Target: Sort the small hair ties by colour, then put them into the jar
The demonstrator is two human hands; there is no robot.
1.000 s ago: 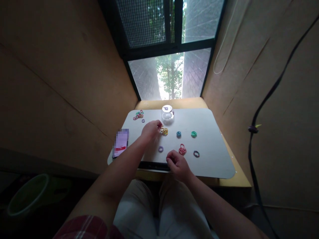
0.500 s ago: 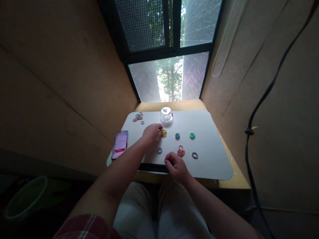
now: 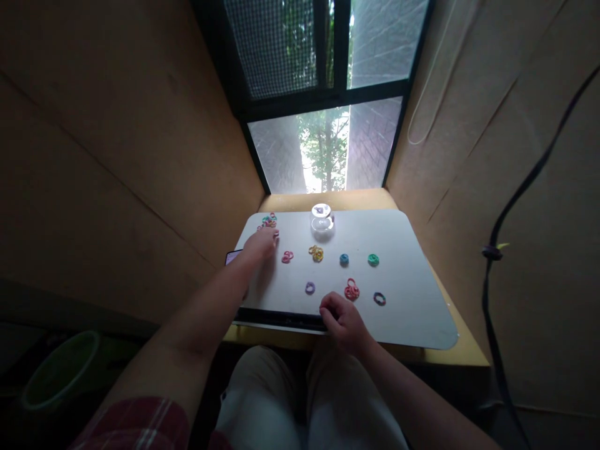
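on the white tabletop (image 3: 407, 306), far left, a loose pile of multicoloured elastic bands (image 3: 269, 219), ring-shaped, without clear long axis, just beyond the nearer left hand (image 3: 261, 245), fingertips close together, cannot tell on what. then pink bands (image 3: 287, 257). at the near edge, well apart from the pile, right hand (image 3: 341, 317), loosely curled, cannot tell if holding anything.

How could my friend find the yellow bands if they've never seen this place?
Find the white board below the window, then the clear container near its far edge. Nearer to the person lies a small heap of yellow bands, between pink bands on the left and blue bands on the right. It's the only heap that is all yellow.
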